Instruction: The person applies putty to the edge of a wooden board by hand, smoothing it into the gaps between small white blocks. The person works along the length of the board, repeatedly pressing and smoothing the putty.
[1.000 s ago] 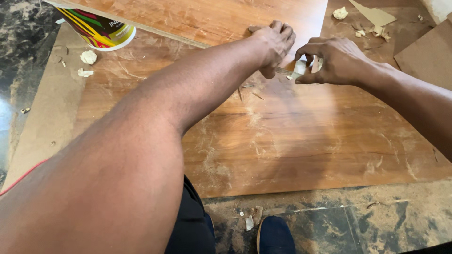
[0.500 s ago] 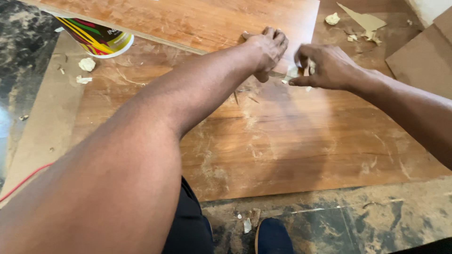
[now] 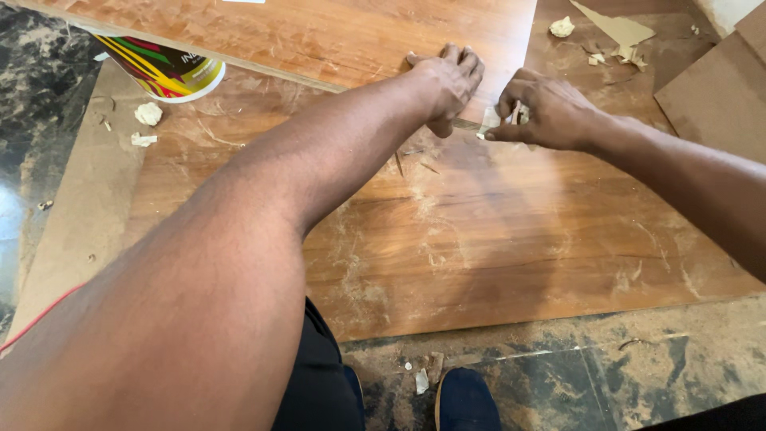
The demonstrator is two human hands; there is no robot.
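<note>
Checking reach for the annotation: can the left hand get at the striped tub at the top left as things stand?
Probably yes. The left hand rests on the upper wood panel's edge, near the right hand. The striped tub stands far to its left, partly under that panel's edge, with only scraps nearby; its near side looks unblocked.

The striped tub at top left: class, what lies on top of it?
A wood-grain board lies across the striped tub, covering its upper part; only the lower side and rim show. Its inside is hidden.

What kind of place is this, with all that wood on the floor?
Probably a carpentry or furniture workshop. Large brown wood-grain laminate boards lie flat on a dusty dark marble floor, with sawdust scattered about and a colourful striped tub, perhaps glue, nearby.
</note>
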